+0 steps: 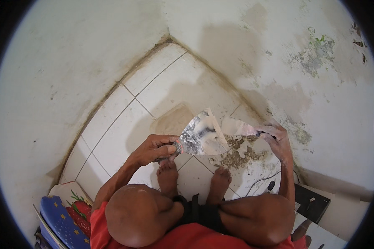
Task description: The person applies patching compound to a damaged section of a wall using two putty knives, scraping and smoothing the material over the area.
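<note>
My left hand (158, 147) grips the handle of a wide putty knife (201, 135), whose broad metal blade is smeared with pale putty. My right hand (274, 139) holds a narrower putty knife (241, 126) with a whitish blade, angled toward the wide one; the tips are close together, and I cannot tell whether they touch. Below them, a heap of plaster debris (247, 155) lies on the tiles, between my feet and the right-hand wall.
I squat in a tiled corner (160, 72) beside a stained, flaking wall (311, 58). A faint square patch (170, 116) marks the floor. A blue starred cushion (60, 213) sits at the lower left; a black flat object (311, 199) and a cable (257, 182) lie at the right.
</note>
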Action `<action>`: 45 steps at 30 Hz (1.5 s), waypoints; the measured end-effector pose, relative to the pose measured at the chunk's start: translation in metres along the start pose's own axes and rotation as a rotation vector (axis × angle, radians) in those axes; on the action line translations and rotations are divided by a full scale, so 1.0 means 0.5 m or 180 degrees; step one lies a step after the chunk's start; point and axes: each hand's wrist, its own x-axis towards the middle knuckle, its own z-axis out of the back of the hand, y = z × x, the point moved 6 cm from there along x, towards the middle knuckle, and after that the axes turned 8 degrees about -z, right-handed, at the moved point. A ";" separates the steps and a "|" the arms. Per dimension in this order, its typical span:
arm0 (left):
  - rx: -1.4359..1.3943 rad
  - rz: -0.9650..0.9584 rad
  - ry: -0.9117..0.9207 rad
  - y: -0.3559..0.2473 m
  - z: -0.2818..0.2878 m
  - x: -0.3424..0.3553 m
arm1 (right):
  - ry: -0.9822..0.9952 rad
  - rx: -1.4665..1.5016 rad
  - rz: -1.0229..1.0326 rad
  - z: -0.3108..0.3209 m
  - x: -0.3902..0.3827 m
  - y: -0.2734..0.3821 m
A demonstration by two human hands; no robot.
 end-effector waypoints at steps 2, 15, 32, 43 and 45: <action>-0.0075 -0.0136 0.0053 -0.008 -0.002 0.005 | -0.0222 0.0129 -0.0736 0.008 -0.010 -0.042; 0.0491 -0.0040 0.0287 -0.021 0.005 0.027 | 0.1954 0.1631 -0.1581 -0.075 0.035 -0.086; 0.0546 -0.0318 -0.1210 0.005 0.005 0.032 | -0.0521 0.1133 -0.1735 -0.177 -0.080 -0.007; 0.3113 -0.1055 -0.0954 -0.026 -0.018 0.025 | -0.0365 0.1183 -0.2020 -0.173 -0.067 0.014; 0.3389 -0.1180 -0.0898 -0.022 -0.018 0.024 | -0.0254 0.1245 -0.2082 -0.175 -0.064 0.023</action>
